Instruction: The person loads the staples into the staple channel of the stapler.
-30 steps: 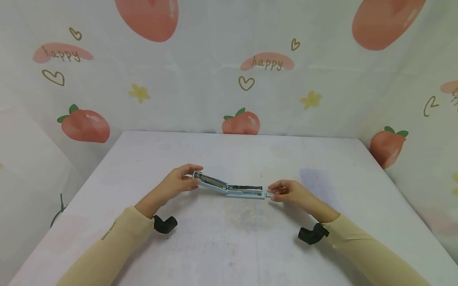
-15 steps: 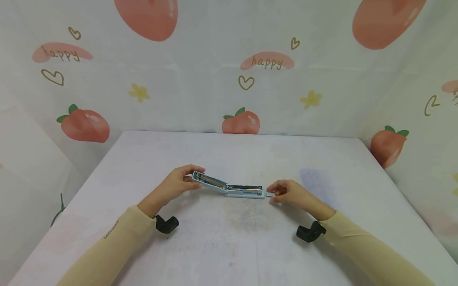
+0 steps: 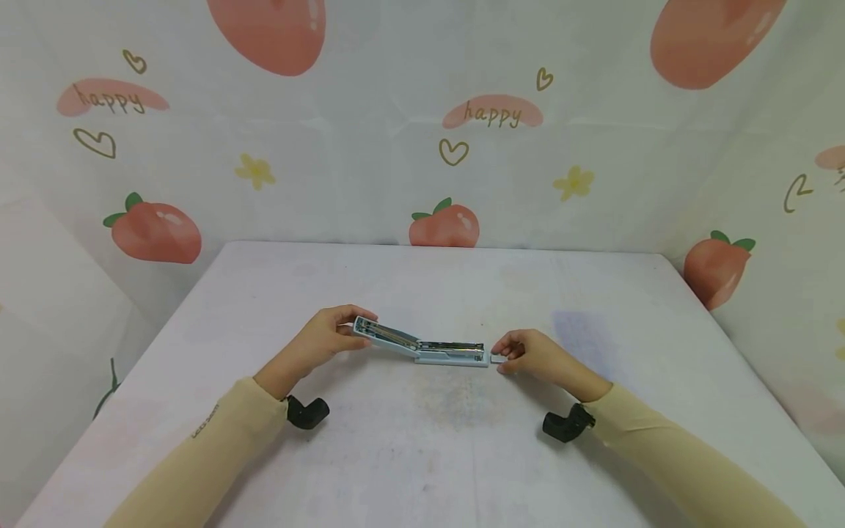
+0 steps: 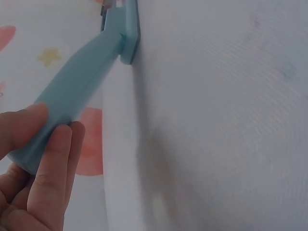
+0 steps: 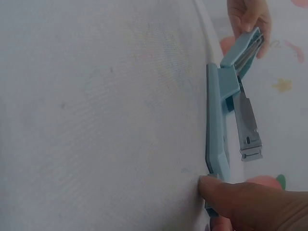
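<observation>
A white backdrop [image 3: 370,176] rises before you at 12 o'clock of your head view, creased and printed with peaches [image 3: 155,233], yellow flowers [image 3: 574,183], gold hearts [image 3: 453,152] and the word "happy" [image 3: 494,113]; two big peaches are cropped at 11 and 2 o'clock. White cloth [image 3: 46,271] flanks your table [image 3: 422,282] at 9 and 3 o'clock. A dark cord [image 3: 114,385] shows at its edge at 8 o'clock; a bluish stain [image 3: 586,336] marks the top at 4. Soft light leaves blurred shadows.
</observation>
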A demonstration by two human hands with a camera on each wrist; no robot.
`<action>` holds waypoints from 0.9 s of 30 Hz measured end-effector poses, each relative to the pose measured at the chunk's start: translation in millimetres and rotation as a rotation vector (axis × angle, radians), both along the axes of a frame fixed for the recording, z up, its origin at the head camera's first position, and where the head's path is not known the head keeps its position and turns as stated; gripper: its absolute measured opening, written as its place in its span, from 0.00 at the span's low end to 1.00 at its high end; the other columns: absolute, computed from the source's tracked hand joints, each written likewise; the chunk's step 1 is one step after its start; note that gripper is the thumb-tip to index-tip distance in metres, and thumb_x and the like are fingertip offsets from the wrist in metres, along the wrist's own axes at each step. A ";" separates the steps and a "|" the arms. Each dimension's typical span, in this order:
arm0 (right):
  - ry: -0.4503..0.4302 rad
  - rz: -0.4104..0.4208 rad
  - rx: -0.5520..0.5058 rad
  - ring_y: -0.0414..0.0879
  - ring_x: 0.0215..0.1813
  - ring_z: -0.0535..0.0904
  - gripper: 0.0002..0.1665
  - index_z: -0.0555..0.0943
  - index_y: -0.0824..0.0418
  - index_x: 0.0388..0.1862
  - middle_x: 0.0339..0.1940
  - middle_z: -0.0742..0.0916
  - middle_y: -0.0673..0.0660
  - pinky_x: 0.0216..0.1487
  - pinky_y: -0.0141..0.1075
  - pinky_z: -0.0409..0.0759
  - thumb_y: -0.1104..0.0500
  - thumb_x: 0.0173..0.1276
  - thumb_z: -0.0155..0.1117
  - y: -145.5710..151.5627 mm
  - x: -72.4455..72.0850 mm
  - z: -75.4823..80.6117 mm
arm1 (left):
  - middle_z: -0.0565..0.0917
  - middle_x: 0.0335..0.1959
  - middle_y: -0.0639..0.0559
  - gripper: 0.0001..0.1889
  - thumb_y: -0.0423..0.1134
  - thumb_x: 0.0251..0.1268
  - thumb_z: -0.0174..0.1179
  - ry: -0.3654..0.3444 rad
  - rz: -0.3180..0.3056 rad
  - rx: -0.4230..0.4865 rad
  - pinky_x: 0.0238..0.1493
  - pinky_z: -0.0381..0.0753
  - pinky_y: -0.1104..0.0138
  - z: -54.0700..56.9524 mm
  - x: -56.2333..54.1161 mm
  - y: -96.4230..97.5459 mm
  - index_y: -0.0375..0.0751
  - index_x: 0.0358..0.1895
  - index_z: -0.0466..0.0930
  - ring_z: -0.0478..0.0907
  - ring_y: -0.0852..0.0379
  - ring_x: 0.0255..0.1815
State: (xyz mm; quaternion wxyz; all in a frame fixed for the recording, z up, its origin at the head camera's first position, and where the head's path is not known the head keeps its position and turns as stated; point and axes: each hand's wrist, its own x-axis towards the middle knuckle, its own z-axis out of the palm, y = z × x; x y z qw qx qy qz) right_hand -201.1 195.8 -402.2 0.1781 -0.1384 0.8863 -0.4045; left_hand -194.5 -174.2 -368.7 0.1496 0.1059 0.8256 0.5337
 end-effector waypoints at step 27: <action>0.016 0.021 0.015 0.42 0.33 0.72 0.11 0.82 0.68 0.39 0.30 0.80 0.52 0.36 0.33 0.71 0.67 0.57 0.71 0.1 -0.8 0.1 | 0.80 0.53 0.39 0.23 0.28 0.58 0.66 -0.016 0.010 -0.051 0.42 0.79 0.67 3.5 -0.2 0.8 0.34 0.59 0.76 0.81 0.59 0.43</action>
